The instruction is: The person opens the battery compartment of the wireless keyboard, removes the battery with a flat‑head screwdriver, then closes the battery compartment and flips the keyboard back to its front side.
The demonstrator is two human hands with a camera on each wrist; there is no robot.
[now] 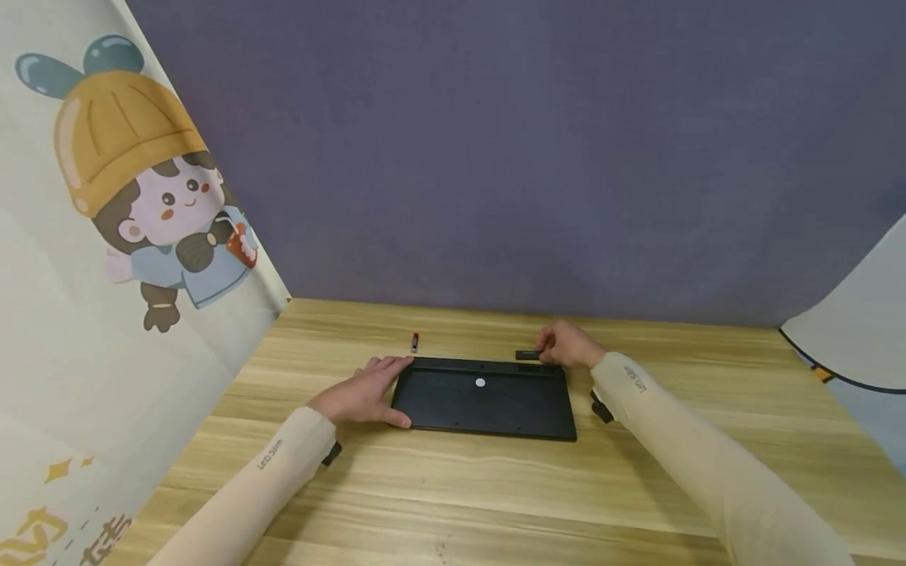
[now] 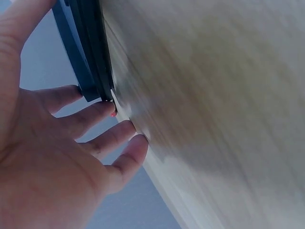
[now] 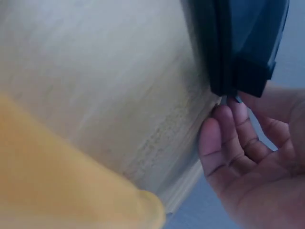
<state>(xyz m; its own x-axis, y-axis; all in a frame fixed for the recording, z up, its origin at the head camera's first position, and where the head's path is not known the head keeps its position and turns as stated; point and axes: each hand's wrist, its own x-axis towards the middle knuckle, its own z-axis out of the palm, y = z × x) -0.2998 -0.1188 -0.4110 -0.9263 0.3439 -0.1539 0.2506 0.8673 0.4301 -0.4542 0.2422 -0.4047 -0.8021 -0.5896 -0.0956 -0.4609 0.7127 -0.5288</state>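
A dark purple-grey backdrop (image 1: 531, 157) stands behind the far edge of a wood-grain table (image 1: 453, 503). On the left we see a pale wall (image 1: 49, 259) bearing a cartoon figure (image 1: 163, 196) in a yellow hat, and on the right a white panel (image 1: 859, 314) with a black rim and an orange tag (image 1: 821, 373).

In the middle of the table we find a black keyboard (image 1: 481, 409), lying underside up, with a round white sticker (image 1: 480, 383) toward its far side. A dark slot (image 1: 535, 369) shows at the right of its far strip.

The left hand (image 1: 364, 391) spreads along the keyboard's left side, its fingers extended to the far left corner and its thumb resting at the near left one; it touches the keyboard without curling round it. At the far right, the right hand (image 1: 569, 344) has its fingers bent, pinching the right end of a small black cover (image 1: 526, 355) just beyond the keyboard. We cannot tell whether the cover touches the table.

Beyond the keyboard's far left part lies a battery (image 1: 414, 343) with a red end, apart from both hands. Both arms wear cream sleeves with dark lettering. The right wrist view also shows a blurred yellow shape (image 3: 62, 176) that we cannot identify.
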